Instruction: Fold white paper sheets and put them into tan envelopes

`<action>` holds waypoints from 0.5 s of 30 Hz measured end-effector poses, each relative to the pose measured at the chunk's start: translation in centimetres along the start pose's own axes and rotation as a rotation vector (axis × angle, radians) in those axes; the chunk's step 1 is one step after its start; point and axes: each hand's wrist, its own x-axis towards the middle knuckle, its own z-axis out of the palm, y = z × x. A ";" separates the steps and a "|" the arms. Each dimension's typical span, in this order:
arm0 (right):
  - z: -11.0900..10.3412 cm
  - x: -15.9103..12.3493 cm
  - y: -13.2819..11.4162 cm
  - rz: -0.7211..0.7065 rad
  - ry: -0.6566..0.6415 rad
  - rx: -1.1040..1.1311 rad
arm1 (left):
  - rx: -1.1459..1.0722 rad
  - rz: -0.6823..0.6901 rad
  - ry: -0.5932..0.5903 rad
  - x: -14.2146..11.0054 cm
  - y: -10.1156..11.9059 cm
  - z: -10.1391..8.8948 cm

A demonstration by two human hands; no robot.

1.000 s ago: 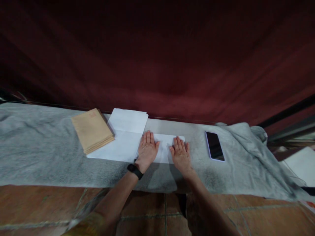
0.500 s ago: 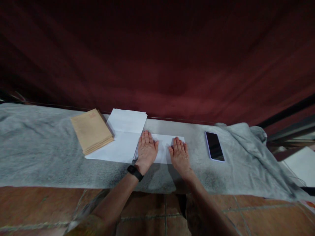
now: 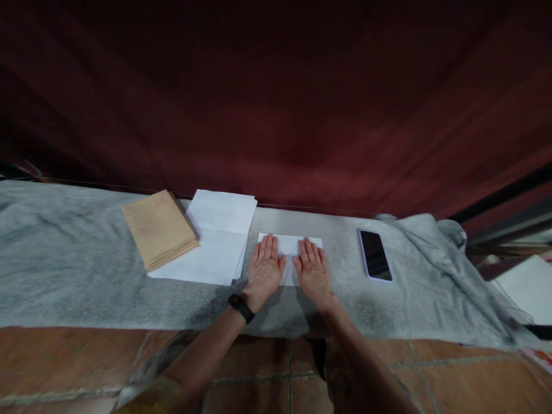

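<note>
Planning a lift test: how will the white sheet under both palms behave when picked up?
Probably light and floppy: the white sheet looks paper-thin. Its edges may be hard to catch, lying flat on the grey cloth.

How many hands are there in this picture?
2: the left hand lies palm down on the left part of the small white paper, the right hand on its right part.

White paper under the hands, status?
Left hand and right hand: palms down on white paper. White paper partly covered, on grey cloth. Phone right, larger sheets left, both apart.
</note>
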 end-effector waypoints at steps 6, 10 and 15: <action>-0.2 0.0 1.9 0.143 0.098 -0.073 | 0.018 -0.068 0.062 0.1 -0.2 -0.8; -0.4 0.1 1.5 0.072 0.048 -0.062 | -0.067 0.242 -0.040 -0.1 0.7 -1.4; -0.4 -0.1 0.3 0.002 -0.008 -0.022 | -0.058 0.243 -0.073 0.1 0.3 -1.0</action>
